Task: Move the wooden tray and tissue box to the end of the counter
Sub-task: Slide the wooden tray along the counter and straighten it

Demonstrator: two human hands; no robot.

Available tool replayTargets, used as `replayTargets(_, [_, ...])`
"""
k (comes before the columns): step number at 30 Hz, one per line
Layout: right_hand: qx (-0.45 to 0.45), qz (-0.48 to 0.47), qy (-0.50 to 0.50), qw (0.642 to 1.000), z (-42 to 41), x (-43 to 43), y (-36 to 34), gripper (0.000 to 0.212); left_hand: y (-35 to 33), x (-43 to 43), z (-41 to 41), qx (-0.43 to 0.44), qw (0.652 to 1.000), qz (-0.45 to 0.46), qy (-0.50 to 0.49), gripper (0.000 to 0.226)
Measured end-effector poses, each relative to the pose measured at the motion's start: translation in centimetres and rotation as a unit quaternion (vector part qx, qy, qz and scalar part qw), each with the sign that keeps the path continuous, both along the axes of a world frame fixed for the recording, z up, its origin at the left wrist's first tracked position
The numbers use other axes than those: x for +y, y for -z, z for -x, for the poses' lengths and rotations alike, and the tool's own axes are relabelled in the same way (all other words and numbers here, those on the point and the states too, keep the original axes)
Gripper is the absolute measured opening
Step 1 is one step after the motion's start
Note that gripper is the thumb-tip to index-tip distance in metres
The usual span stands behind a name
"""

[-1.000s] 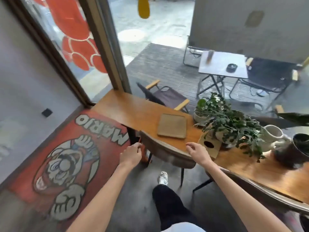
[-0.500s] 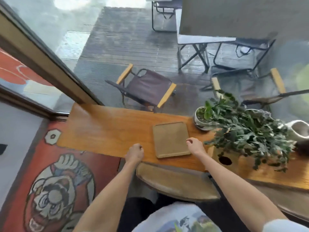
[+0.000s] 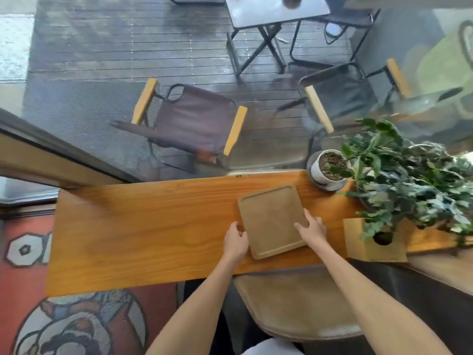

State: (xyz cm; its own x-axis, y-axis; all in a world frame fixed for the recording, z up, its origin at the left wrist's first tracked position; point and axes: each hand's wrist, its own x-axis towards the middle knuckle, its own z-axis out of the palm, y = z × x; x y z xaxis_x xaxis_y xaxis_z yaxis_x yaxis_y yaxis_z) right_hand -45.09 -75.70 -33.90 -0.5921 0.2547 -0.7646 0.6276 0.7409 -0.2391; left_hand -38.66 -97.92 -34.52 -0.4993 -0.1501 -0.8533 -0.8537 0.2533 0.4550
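Note:
A square wooden tray (image 3: 271, 219) lies flat on the wooden counter (image 3: 143, 226), right of its middle. My left hand (image 3: 236, 241) grips the tray's left edge near the front corner. My right hand (image 3: 312, 229) holds the tray's right edge, fingers spread over the rim. A wooden tissue box (image 3: 371, 243) with a round hole stands to the right of the tray at the counter's front edge, partly under plant leaves.
A white potted plant (image 3: 329, 167) and a large leafy plant (image 3: 409, 180) crowd the counter's right part. A brown chair seat (image 3: 299, 303) sits under the counter in front of me. A window runs behind the counter. The counter's left end (image 3: 61, 239) is bare wood.
I have leaned in over the counter. Both hands have moved from the chair back and counter edge onto the two sides of the tray.

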Motion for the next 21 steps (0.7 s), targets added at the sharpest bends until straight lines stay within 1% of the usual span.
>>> replayTargets(3, [0.018, 0.007, -0.014, 1.0, -2.0, -4.8, 0.5, 0.061, 0.4, -4.1, 0.0, 0.012, 1.0, 0.019, -0.012, 0.06])
replayTargets(6, [0.045, 0.017, -0.031, 0.998, -4.5, -12.8, 0.8, 0.064, 0.1, -11.4, -1.0, 0.009, 0.997, 0.058, -0.052, 0.062])
replayTargets(10, [0.034, 0.088, -0.053, 0.994, -7.1, -25.2, 1.0, 0.069, -1.0, -23.3, -3.8, -0.019, 0.988, 0.099, -0.114, 0.065])
replayTargets(13, [0.026, 0.128, -0.054, 0.99, -8.0, -32.7, 0.9, 0.071, -2.0, -29.7, -6.0, -0.02, 0.979, 0.119, -0.165, 0.066])
replayTargets(17, [0.041, 0.152, -0.062, 0.986, -8.7, -38.2, 0.9, 0.072, -2.4, -35.1, -7.4, -0.004, 0.97, 0.145, -0.197, 0.066])
replayTargets(21, [0.042, 0.149, -0.055, 0.986, -9.6, -40.8, 1.3, 0.073, -2.0, -37.5, -7.7, -0.003, 0.969, 0.146, -0.2, 0.068])
